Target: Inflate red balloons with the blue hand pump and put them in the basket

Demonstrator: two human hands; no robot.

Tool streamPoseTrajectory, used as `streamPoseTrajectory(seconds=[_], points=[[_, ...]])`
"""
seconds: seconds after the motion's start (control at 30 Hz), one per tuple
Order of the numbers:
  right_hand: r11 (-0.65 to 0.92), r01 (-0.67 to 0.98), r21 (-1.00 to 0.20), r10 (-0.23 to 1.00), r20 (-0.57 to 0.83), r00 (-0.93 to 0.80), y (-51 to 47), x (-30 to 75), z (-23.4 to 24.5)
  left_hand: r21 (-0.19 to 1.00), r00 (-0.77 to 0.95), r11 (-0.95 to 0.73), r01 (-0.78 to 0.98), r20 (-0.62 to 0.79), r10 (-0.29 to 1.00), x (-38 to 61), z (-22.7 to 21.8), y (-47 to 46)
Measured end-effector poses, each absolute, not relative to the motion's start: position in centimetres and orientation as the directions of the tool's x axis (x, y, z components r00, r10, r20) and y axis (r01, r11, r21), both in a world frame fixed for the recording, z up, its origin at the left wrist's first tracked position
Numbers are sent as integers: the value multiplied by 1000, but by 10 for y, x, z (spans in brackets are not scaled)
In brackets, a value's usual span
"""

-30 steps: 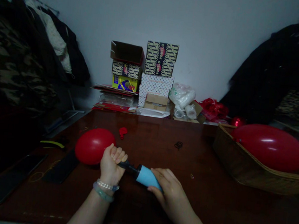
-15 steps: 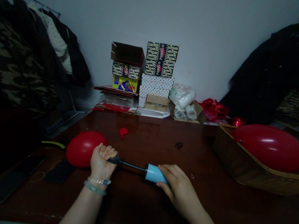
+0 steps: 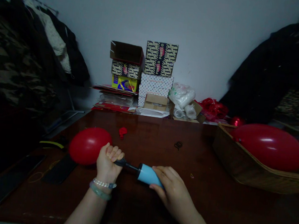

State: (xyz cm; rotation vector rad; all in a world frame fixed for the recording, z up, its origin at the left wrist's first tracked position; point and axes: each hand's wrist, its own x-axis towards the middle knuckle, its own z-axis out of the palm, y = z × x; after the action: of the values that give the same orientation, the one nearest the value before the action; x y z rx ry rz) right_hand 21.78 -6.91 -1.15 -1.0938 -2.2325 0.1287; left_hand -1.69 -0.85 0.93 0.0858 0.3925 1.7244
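My left hand [image 3: 108, 162] is a closed fist round the neck of a half-inflated red balloon [image 3: 89, 145] and the black nozzle end of a hand pump. My right hand [image 3: 171, 191] grips the light blue barrel of the pump [image 3: 146, 174]. A short length of black rod shows between barrel and nozzle. Balloon and pump hang just above the dark wooden table [image 3: 140, 202]. Two bracelets sit on my left wrist.
A wicker basket [image 3: 250, 167] at the right holds a large red balloon [image 3: 270, 146]. A small uninflated red balloon [image 3: 122, 131] and a black band [image 3: 178, 144] lie mid-table. Two dark phones [image 3: 59, 169] lie at the left. Stacked boxes [image 3: 145, 74] stand against the wall.
The pump was pulled out long half a second ago and is now pushed partly back in. My left hand and the balloon moved right again, and the balloon looks slightly bigger.
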Motion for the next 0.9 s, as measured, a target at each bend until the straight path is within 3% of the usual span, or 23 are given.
streamPoseTrajectory(seconds=[0.17, 0.33, 0.67, 0.9], points=[[634, 673, -382, 767, 426, -480, -61, 236, -5, 308, -291, -239, -921, -137, 947, -47, 16, -5], [591, 719, -366, 799, 387, -460, -61, 239, -2, 305, -288, -231, -924, -156, 945, -51, 14, -4], [613, 721, -322, 750, 524, -403, -72, 213, -19, 313, -160, -88, -946, -213, 964, 1, -4, -7], [639, 673, -374, 749, 504, -431, -68, 213, -18, 340, -195, -123, -932, -188, 963, -4, 7, -10]])
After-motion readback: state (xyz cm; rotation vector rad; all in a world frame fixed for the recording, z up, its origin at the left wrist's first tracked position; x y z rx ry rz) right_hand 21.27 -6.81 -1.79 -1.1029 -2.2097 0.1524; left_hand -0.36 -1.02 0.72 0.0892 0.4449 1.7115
